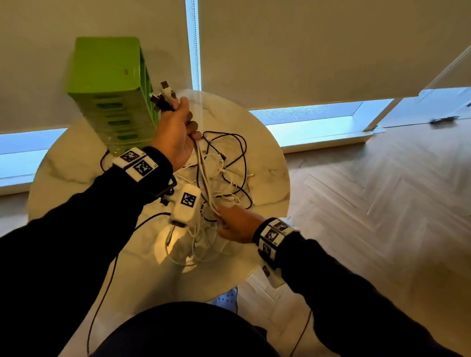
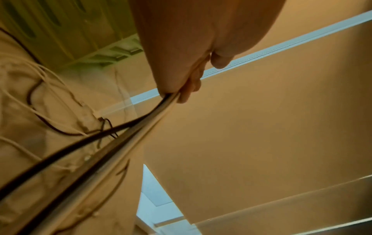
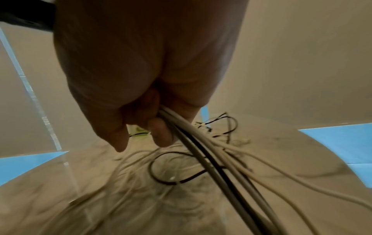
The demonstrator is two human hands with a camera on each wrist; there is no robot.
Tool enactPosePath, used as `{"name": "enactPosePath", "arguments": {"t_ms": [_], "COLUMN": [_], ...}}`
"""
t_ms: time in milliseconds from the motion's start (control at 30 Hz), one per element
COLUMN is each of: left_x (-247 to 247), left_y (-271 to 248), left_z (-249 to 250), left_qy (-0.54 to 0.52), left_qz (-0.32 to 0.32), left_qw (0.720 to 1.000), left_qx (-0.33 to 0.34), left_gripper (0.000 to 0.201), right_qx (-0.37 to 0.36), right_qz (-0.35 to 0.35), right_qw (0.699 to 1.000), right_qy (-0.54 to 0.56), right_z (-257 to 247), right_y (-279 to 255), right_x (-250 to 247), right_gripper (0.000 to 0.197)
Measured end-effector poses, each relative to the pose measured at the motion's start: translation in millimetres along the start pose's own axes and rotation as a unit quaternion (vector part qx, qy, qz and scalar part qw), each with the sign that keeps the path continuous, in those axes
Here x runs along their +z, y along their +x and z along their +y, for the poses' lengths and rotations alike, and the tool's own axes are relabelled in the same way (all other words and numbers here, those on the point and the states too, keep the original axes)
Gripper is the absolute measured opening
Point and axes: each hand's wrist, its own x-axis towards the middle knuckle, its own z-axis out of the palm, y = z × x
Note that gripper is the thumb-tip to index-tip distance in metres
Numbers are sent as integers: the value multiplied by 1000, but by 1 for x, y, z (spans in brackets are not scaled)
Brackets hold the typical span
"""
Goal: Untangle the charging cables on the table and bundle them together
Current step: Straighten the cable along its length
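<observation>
From the head view, the left hand (image 1: 176, 131) is raised above the round marble table (image 1: 74, 170), its fingers closed around a bunch of charging cables (image 1: 204, 171), with the plug ends (image 1: 165, 95) sticking out above the fist; the right hand (image 1: 237, 225) is lower, near the table edge, and grips the same strands where they come down; the rest of the cables lies as a loose white and black tangle on the table between and behind the hands. Only the left wrist view shows the strands leaving the fist (image 2: 181, 71) tight and straight; only the right wrist view shows the fingers (image 3: 161, 133) curled around several pale cables and one dark one. A green slotted crate (image 1: 110, 90) stands on the far left of the table; what is in it I cannot tell.
</observation>
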Motion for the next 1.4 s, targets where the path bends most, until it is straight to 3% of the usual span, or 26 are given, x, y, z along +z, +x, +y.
{"name": "enactPosePath", "arguments": {"t_ms": [167,267,333,400,567,667,900,1067,1267,1400], "left_x": [-35,-58,-69,-76,-87,-91,-104,-121,-134,-137], "left_y": [1,4,5,5,5,8,24,35,42,42], "left_z": [-13,-17,-17,-18,-32,-38,-38,-43,-50,-52], "left_qy": [61,61,47,31,12,22,32,58,73,67], "left_qz": [17,17,25,37,44,45,73,94,95,100], "left_qw": [998,996,996,996,995,995,992,988,986,986], "left_qx": [-20,-63,-75,-79,-88,-90,-96,-110,-118,-116], "left_gripper": [26,33,34,34,35,37,32,36,34,33], "right_qx": [-20,18,77,94,56,57,57,74,3,14], "right_qz": [-122,-191,-212,-186,-64,-16,-3,-53,-10,6], "right_qw": [992,981,973,975,996,997,994,984,976,967], "right_qy": [-1,1,44,72,-27,-49,-92,-151,-216,-254], "right_z": [-18,-13,-7,2,36,56,77,73,74,68], "right_y": [20,28,38,52,94,129,222,281,299,293], "right_x": [32,29,14,-7,-54,-70,-74,-64,-45,-53], "right_gripper": [57,75,76,83,39,26,41,53,31,29]}}
